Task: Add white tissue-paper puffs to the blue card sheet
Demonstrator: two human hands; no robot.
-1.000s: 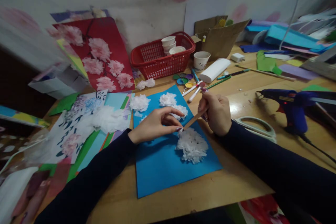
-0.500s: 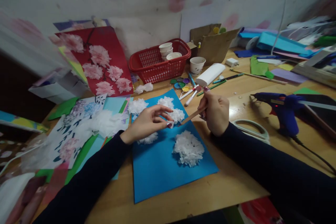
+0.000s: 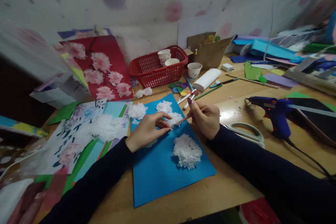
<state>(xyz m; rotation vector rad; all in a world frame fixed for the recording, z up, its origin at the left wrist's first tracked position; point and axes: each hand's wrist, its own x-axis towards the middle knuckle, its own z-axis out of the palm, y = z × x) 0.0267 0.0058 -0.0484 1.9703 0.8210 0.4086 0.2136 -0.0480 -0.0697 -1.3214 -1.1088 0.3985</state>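
Over a blue sheet of card [image 3: 154,182], my left hand [image 3: 148,131] pinches a small white scrap, probably tissue paper, between thumb and fingertip. My right hand [image 3: 206,119] grips a thin brown stick [image 3: 181,121], its tip pointing left and close to the left fingertips. Beneath and around my hands, white ruffled paper flowers sit on the card: a large one [image 3: 187,151] at the right, another [image 3: 138,111] at the upper left edge, and one [image 3: 164,106] near the top. Part of a further flower is hidden behind my left hand.
A blue glue gun [image 3: 275,112] and white-handled scissors [image 3: 246,133] lie to the right. Behind stand a red basket [image 3: 157,71] with cups, a paper cup [image 3: 194,71] and a red flower picture [image 3: 105,66]. White tissue [image 3: 107,126] lies over papers at left.
My right hand has shifted left and slightly down, bringing the stick closer to my left fingertips. The stick shows less of its length now. The camera view has tilted slightly.
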